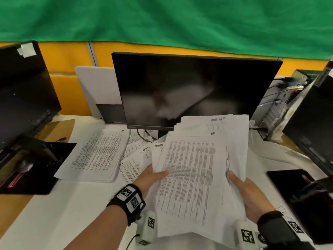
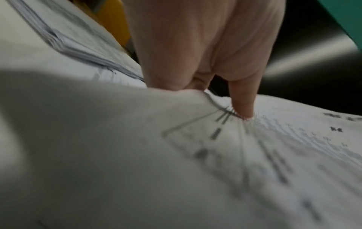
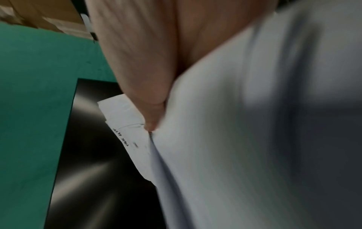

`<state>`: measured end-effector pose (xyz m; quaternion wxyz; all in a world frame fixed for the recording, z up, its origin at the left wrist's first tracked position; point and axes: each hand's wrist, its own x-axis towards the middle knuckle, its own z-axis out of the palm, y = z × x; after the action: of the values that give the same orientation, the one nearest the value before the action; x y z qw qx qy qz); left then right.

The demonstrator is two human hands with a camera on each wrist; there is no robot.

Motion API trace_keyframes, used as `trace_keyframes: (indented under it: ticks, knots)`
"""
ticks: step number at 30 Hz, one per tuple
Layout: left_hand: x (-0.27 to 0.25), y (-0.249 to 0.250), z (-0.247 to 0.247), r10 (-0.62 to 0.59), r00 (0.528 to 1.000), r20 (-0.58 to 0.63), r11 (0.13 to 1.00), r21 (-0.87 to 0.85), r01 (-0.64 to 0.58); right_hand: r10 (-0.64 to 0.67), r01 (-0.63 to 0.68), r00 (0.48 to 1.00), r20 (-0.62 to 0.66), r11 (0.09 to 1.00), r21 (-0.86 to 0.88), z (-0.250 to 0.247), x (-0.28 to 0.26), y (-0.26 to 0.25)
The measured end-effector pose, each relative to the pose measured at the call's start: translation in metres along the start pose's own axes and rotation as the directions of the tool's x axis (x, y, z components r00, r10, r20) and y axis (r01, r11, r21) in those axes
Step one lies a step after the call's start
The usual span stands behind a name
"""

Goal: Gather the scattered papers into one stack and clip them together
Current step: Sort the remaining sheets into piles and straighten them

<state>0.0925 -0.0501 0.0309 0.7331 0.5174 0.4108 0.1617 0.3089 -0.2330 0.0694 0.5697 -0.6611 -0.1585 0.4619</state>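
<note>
you are mid-gather: left hand (image 1: 150, 177) and right hand (image 1: 247, 191) each pinch the uneven held sheaf (image 1: 194, 177); next, collect the desk papers (image 1: 98, 156).

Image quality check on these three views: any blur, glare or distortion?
Head view: wide-angle bending at the edges, the monitor shows a smeared reflection, the held papers are fairly sharp. Left wrist view: near paper is out of focus and shadowed, the left hand is soft. Right wrist view: heavy motion blur on the sheets; the right hand is sharper.
</note>
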Motion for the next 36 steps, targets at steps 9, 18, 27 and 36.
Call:
trace_keyframes:
  ticks: [9,18,27,36]
  knots:
    - [0.014,-0.01,0.022,0.107,0.987,-0.123,0.98,0.179,-0.084,-0.05,0.029,0.996,-0.068,0.96,-0.28,0.01,0.003,0.014]
    - [0.024,-0.05,-0.024,-0.066,0.802,-0.594,0.54,0.655,0.529,-0.282,0.174,0.902,-0.327,0.93,-0.323,-0.019,-0.01,-0.022]
    - [0.031,-0.064,-0.018,-0.102,0.865,-0.491,0.746,0.537,0.393,-0.304,0.202,0.874,-0.379,0.937,-0.285,-0.029,-0.011,-0.038]
    - [0.045,-0.037,0.003,0.017,0.834,-0.551,0.977,0.187,0.103,-0.303,0.202,0.858,-0.415,0.942,-0.269,-0.036,-0.011,-0.043]
